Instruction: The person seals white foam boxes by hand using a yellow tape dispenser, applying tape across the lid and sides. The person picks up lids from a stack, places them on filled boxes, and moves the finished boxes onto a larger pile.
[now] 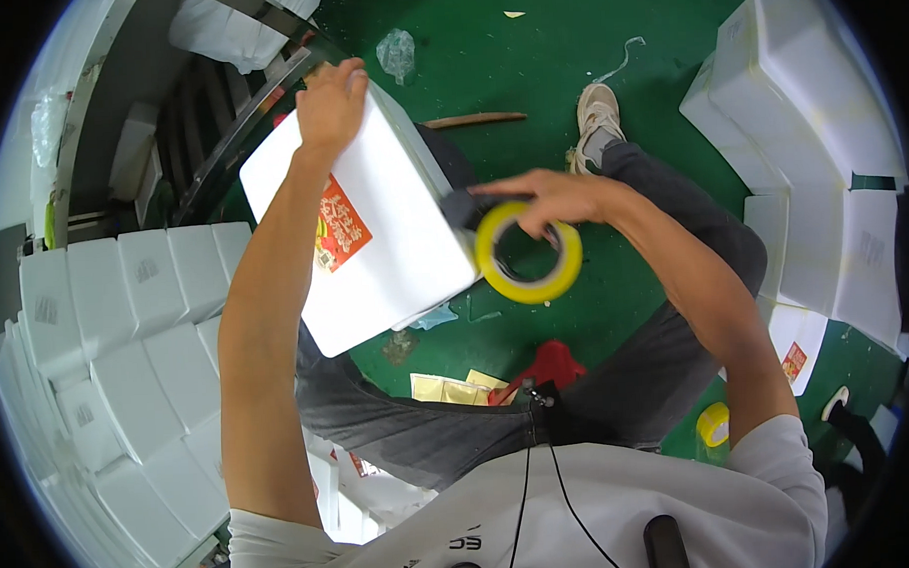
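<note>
A white foam box (409, 263) with an orange-red printed label (343, 224) sits tilted before me, near my left leg. My left hand (333, 104) grips its far end, with the fingers bent over the edge. In my right hand (553, 198) is a tape dispenser (467, 208), partly hidden and blurred, carrying a large roll of yellow tape (491, 271). The dispenser's dark head is against the box's right side, near the near corner. My index finger stretches along the top of the dispenser.
White foam boxes are stacked at left (138, 355) and right (786, 115). A metal-framed bench (231, 134) stands close beyond the box. On the green floor lie a wooden stick (479, 120), a plastic bag (396, 55) and another yellow tape roll (713, 425). A red stool (551, 363) shows beneath me.
</note>
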{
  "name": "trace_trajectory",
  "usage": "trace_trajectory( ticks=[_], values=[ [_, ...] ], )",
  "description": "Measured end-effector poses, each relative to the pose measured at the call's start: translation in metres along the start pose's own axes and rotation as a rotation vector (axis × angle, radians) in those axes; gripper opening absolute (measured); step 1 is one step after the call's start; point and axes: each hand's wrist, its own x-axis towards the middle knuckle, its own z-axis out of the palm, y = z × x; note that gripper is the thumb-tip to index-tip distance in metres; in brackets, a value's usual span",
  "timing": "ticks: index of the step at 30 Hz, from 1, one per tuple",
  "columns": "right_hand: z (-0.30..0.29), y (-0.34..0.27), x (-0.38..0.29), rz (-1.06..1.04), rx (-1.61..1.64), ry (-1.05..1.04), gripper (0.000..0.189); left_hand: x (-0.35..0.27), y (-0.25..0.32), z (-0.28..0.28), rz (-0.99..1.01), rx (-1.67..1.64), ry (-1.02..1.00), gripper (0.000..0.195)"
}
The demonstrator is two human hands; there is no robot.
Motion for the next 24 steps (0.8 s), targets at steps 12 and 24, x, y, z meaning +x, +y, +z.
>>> trace_trajectory(
  ticks=[12, 24],
  values=[
    [0.063, 0.044, -0.010, -0.210, 0.401, 0.601, 0.080, -0.082, 0.071, -0.048, 0.545, 0.125, -0.436, 0.039],
    [0.003, 0.008, 0.012, -0.109, 0.132, 0.195, 0.081, -0.077, 0.063, -0.012, 0.123, -0.008, 0.024, 0.048]
  ],
)
